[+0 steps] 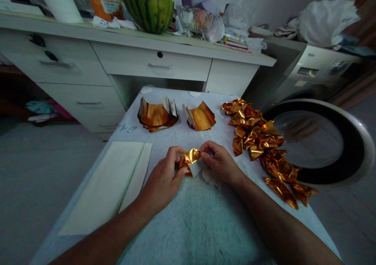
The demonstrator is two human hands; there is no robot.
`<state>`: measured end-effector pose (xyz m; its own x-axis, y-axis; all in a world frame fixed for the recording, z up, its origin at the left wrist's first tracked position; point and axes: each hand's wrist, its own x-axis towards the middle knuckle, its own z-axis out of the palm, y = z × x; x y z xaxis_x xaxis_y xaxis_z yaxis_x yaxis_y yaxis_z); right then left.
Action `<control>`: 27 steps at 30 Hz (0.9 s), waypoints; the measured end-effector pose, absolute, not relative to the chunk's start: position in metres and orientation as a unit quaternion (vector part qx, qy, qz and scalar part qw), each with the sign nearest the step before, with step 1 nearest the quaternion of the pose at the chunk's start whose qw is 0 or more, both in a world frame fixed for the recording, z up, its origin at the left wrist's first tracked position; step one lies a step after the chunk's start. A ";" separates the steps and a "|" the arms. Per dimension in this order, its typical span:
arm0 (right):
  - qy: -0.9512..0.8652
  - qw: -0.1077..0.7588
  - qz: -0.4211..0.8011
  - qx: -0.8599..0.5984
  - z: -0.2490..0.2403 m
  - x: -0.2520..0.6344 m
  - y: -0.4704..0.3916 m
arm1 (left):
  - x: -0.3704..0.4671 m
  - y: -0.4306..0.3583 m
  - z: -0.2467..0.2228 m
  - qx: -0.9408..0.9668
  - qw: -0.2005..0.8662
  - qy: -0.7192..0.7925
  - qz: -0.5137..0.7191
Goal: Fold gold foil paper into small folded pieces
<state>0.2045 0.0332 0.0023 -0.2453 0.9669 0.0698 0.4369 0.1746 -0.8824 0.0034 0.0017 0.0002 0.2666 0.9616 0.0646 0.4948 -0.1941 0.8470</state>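
Between my two hands is a partly folded piece of gold foil paper, shiny on one face and pale on the other. My left hand pinches its left side between thumb and fingers. At the upper right corner, my right hand grips it with thumb and fingertips. Beyond my hands lie two stacks of curved gold foil sheets, a larger left stack and a smaller right stack. A heap of folded gold foil pieces spreads along the table's right side.
The cloth-covered table carries folded pale paper sheets on the left. Behind it stands a white desk with a cut watermelon and plastic bags on top. A washing machine's round open door hangs close to the right edge.
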 end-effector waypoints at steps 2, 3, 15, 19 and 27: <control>-0.649 0.377 0.448 -0.486 0.002 0.204 0.032 | 0.004 0.003 0.004 0.669 0.414 0.504 0.356; -0.640 0.390 0.464 -0.472 0.002 0.204 0.031 | 0.003 0.004 0.005 0.656 0.423 0.502 0.373; -0.768 0.281 0.358 -0.452 0.007 0.207 0.023 | -0.001 0.013 0.000 0.698 0.297 0.534 0.374; -0.797 0.241 0.312 -0.458 0.010 0.204 0.022 | 0.000 0.014 -0.004 0.738 0.240 0.541 0.325; -0.832 0.176 0.231 -0.473 0.010 0.201 0.019 | 0.000 0.013 -0.009 0.802 0.113 0.531 0.249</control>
